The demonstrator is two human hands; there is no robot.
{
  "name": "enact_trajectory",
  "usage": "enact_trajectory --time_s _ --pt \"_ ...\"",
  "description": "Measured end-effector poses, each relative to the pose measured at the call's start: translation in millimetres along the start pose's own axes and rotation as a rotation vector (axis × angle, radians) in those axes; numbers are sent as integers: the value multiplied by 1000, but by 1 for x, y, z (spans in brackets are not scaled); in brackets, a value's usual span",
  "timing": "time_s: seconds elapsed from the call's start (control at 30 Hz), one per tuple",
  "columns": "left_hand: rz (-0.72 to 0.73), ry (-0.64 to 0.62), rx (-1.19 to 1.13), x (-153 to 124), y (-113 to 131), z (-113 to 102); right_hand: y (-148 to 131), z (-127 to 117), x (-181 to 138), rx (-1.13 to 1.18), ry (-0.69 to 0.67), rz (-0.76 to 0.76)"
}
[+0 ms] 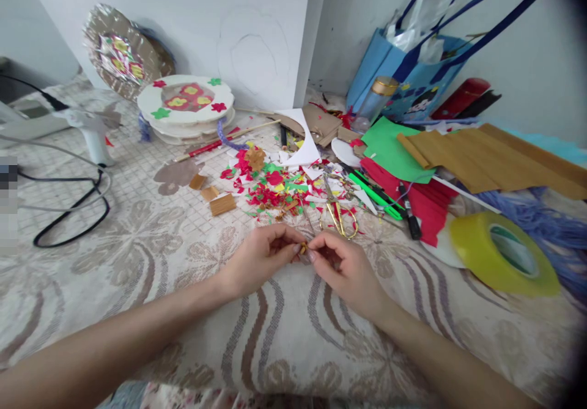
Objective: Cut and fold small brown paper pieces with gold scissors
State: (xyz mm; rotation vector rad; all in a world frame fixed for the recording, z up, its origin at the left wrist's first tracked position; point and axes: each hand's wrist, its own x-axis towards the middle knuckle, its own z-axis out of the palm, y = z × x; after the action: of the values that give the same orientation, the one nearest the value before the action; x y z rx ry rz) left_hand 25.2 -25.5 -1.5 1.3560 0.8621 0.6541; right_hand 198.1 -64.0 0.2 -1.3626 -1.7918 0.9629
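Note:
My left hand (270, 253) and my right hand (343, 262) meet at the front middle of the table. Between their fingertips is a small piece of golden-brown crepe paper (303, 248), pinched from both sides and mostly covered by the fingers. Just beyond my right hand lie gold-handled scissors (338, 213). A heap of red, green, yellow and white paper scraps (275, 183) spreads out past both hands. Left of the heap are several cut brown paper squares (222, 205), and on it rests a brown paper flower (255, 159).
A round white box with paper flowers (186, 100) stands at the back left, near a glue gun (87, 131) and its cable. On the right are yellow tape (504, 253), brown crepe paper (495, 158), green paper (398, 149), a black marker (409, 216) and a blue bag (403, 79).

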Motion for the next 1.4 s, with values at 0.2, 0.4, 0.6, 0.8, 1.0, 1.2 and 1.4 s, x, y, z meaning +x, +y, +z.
enact_trajectory --time_s 0.2,0.4,0.6,0.8,1.0,1.2,1.4 --pt "-57 -29 -53 2 1 -4 2 -1 0 52 9 49" --pt "-59 -5 -57 4 3 -4 3 -1 -1 105 24 73" --pt "-7 9 50 1 1 -2 3 0 -1 98 36 46" --pt "42 7 129 -1 2 -2 1 0 0 26 76 13" --pt "185 91 404 -6 5 1 1 2 -1 105 26 92" --pt "280 146 510 -7 4 2 0 2 0 166 10 162" --pt "263 173 467 -8 4 2 2 3 2 353 -25 280"
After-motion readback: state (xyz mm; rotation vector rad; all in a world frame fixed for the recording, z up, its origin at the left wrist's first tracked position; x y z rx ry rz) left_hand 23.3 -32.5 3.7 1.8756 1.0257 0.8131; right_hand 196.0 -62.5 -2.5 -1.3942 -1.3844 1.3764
